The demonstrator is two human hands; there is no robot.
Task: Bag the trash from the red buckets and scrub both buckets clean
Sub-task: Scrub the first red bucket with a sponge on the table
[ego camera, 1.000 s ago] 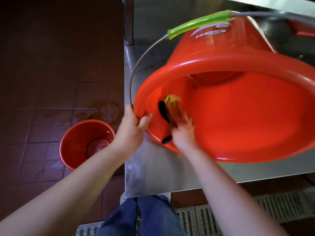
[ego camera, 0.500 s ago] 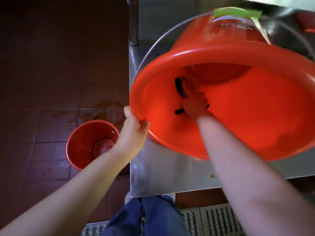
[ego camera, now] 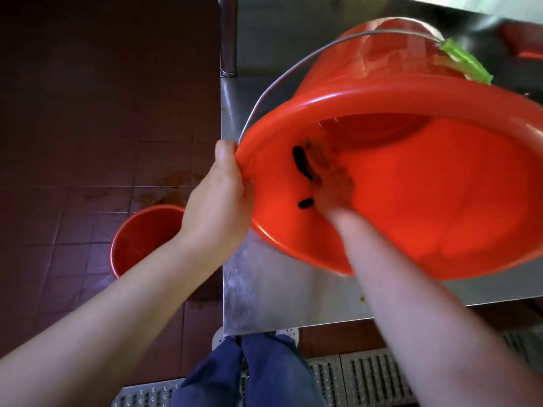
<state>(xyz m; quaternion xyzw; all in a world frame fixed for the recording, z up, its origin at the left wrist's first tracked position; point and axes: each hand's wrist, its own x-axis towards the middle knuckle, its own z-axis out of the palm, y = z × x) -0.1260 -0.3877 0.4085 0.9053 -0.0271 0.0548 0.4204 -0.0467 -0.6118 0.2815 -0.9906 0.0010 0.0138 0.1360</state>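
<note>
A large red bucket (ego camera: 440,201) lies tipped on its side on the steel table (ego camera: 279,298), its mouth facing me. My left hand (ego camera: 220,201) grips its left rim. Inside the bucket, my right hand (ego camera: 332,183) is shut on a scrubbing sponge (ego camera: 318,155) with a dark edge, pressed against the inner wall and blurred. The wire handle with a green grip (ego camera: 464,63) hangs over the bucket's outside. A second, smaller red bucket (ego camera: 141,239) stands upright on the floor to the left, partly hidden by my left forearm.
The dark tiled floor (ego camera: 88,142) spreads to the left with wet stains near the small bucket. A metal post (ego camera: 227,39) rises at the table's far left corner. Metal drain grating (ego camera: 367,377) runs along the floor by my feet. A red object (ego camera: 523,39) sits at the far right.
My right hand has moved the sponge around the inner wall, first deeper, then back toward the rim. The bucket has shifted and its green-gripped handle has swung to the right.
</note>
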